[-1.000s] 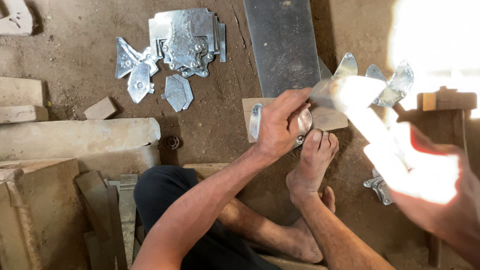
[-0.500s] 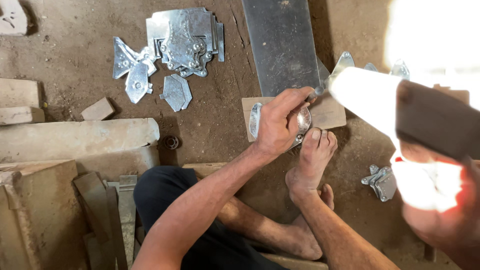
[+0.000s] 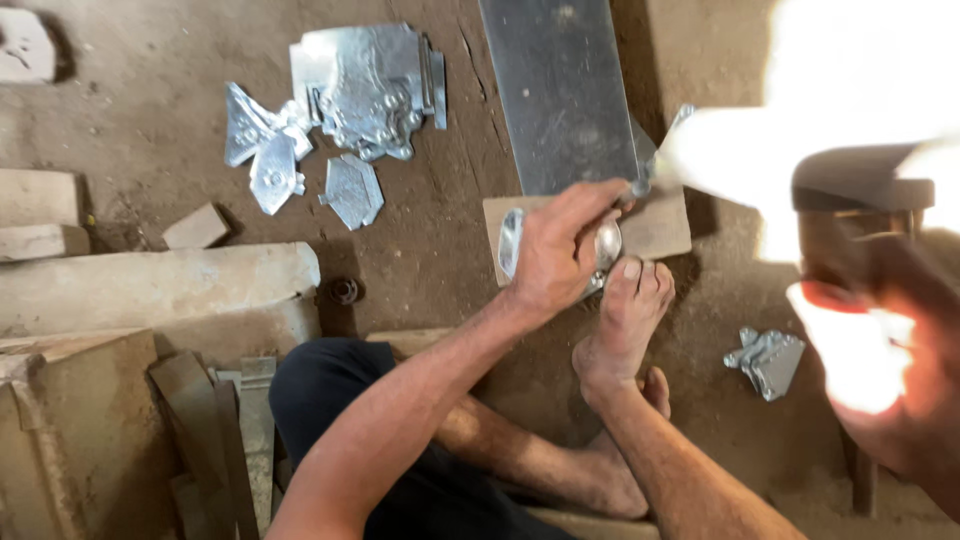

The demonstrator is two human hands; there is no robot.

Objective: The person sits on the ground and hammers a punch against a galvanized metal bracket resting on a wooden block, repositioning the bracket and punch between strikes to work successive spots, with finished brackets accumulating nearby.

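Seated on dirt floor point(image 3: 140, 120), working low. Landmark: the small wooden block point(image 3: 660, 228) set flat in front of the bare foot point(image 3: 625, 320). Left hand point(image 3: 555, 250) lies over the block's near left part, fingers curled down narrow onto a shiny metal piece point(image 3: 510, 240) that rests on the block; thumb and fingertips pinch toward the block's upper middle, seemingly on a thin tool or the piece's edge, too small to tell which. Toes touch the block's near edge, just beside the metal piece, apparently bracing it. Right hand point(image 3: 880, 330) is to the right of the block, raised close to the camera, blurred and washed out by glare; it seems closed round a dark-headed hammer point(image 3: 860, 180), but how tightly I cannot tell. Risk, as judged: a strike landing off the mark would catch the left fingers or the toes, both touching the work. Glare across the right side could spoil aim. The piece could skid off the block if the foot's hold slips. Beyond the block, a long dark metal plate point(image 3: 555, 90); far left of it, a heap of cut metal shapes point(image 3: 350, 95); right of the block, one more cut piece point(image 3: 768, 360) on the floor.
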